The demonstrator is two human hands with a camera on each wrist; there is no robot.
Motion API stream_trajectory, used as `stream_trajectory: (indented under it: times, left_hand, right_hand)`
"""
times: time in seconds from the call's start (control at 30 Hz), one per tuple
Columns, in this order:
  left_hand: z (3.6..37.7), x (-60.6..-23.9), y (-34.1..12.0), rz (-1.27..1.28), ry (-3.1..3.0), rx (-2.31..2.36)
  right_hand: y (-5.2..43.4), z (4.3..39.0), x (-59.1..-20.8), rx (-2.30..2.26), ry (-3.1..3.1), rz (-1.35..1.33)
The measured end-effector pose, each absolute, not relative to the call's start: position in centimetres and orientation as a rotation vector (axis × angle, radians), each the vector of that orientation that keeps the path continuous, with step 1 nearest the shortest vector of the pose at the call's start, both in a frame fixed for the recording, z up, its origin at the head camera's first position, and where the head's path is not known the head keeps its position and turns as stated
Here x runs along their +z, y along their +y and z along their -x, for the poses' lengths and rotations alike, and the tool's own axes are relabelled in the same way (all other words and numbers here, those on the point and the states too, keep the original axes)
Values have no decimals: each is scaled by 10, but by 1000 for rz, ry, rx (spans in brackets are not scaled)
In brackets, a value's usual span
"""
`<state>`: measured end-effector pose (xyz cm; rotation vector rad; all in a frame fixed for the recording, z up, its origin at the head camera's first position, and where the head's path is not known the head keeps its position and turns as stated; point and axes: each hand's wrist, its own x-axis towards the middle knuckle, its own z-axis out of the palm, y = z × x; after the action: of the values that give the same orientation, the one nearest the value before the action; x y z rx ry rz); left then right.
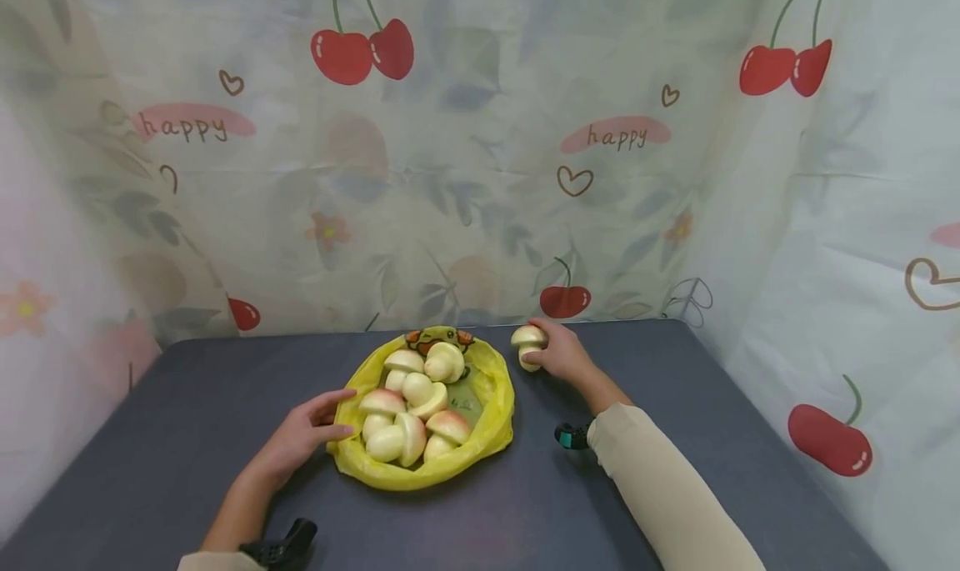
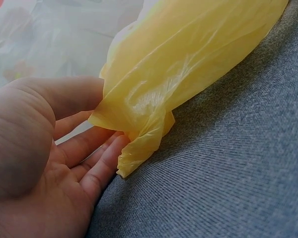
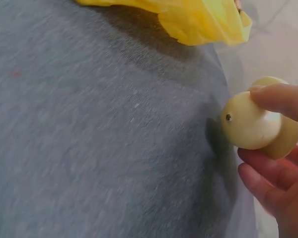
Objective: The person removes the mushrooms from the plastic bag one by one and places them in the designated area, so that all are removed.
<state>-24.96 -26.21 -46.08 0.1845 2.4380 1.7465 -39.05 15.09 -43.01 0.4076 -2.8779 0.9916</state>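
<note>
The left hand (image 1: 303, 436) lies loosely open on the grey table (image 1: 712, 404), its fingers touching the near-left edge of the yellow bag (image 1: 495, 388) that holds the heap of mushrooms (image 1: 416, 417). Just right of the bag's far rim, the right hand (image 1: 562, 354) grips one mushroom (image 1: 528, 343), stem toward the table. That mushroom sits nearer the right hand; the bag lies between both hands.

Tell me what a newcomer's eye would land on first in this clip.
The bright yellow plastic bag at the middle of the dark grey table, lying open and heaped with cream toy mushrooms. The left hand touches the bag's near-left edge with relaxed fingers. Just right of the bag, near the table's far edge, the right hand grips a single toy mushroom; behind hangs a cherry-printed curtain.
</note>
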Motion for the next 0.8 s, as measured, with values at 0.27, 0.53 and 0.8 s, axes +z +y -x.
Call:
stream_trajectory:
  times: [0.27,0.53,0.8]
  left_hand:
    - [249,-460,-262,-164,2449,1745]
    - [250,-460,-260,-163,2448,1756]
    - [249,-460,-261,-151,2446,1758]
  right_hand:
    - [139,396,-422,972,-2954,-372]
    - [135,397,-425,926,-2983,-375]
    - [136,398,-427,938,-2963,-395]
